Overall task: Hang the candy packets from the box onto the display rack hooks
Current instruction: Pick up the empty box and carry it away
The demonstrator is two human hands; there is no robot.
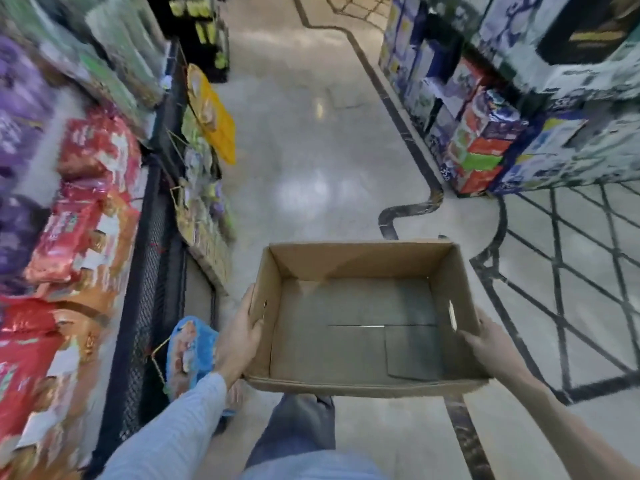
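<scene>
Head view: box (pixel 360 327) held level, opening upward.

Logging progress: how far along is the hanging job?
Looks near done: the cardboard box shows a bare bottom, no packets inside. Left hand and right hand grip its sides, carrying it. Packets already fill the display rack. Nothing visibly left.

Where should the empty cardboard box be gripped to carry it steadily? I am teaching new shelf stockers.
Probably by its two short side walls, one hand from each side. The cardboard box is wide and open-topped, with a handle slot in each wall; the left hand and right hand hold it there now.
</scene>
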